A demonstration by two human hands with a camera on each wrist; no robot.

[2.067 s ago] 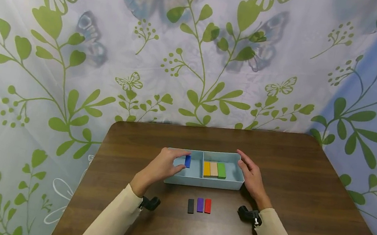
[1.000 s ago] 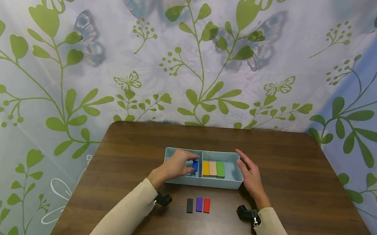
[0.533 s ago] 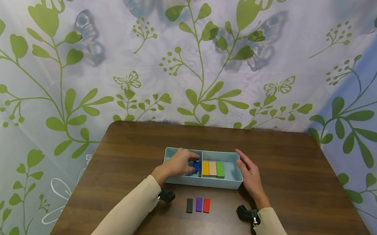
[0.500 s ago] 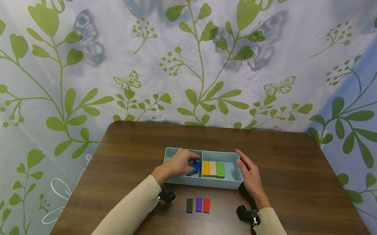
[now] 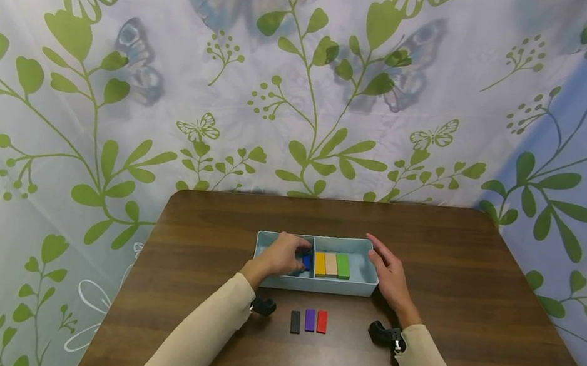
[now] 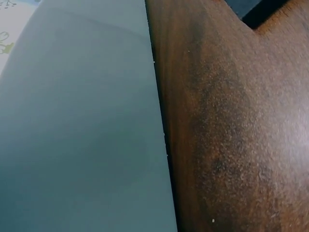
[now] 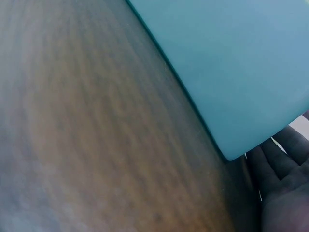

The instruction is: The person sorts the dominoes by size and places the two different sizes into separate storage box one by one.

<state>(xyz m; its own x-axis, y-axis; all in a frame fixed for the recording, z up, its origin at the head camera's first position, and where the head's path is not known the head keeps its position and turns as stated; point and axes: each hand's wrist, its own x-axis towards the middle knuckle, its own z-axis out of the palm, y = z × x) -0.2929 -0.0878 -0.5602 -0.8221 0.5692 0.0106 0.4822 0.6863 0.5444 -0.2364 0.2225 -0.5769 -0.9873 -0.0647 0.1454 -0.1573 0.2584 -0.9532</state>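
A light blue two-compartment tray (image 5: 335, 286) stands on the table. In the head view my left hand (image 5: 279, 255) reaches over its left compartment and pinches a blue block (image 5: 307, 262) between thumb and fingers, close to the divider. Parts of the block lie behind the fingers. Yellow (image 5: 320, 264), beige (image 5: 330, 264) and green (image 5: 343, 266) blocks sit side by side in the right compartment. My right hand (image 5: 390, 278) rests against the tray's right end, fingers extended along the outside. The right wrist view shows those fingers (image 7: 275, 159) beside the tray's corner. In the left wrist view, only the tray's wall (image 6: 96, 121) and table appear.
Black (image 5: 295, 322), purple (image 5: 309, 320) and red (image 5: 322, 322) blocks lie in a row on the brown wooden table (image 5: 462, 271), in front of the tray. A patterned cloth (image 5: 308, 84) hangs behind the table. Each wrist wears a small black camera.
My left hand has carried the blue block rightward from the middle of the left compartment to beside the divider, and the block now sits lower. The right hand has stayed at the tray's end.
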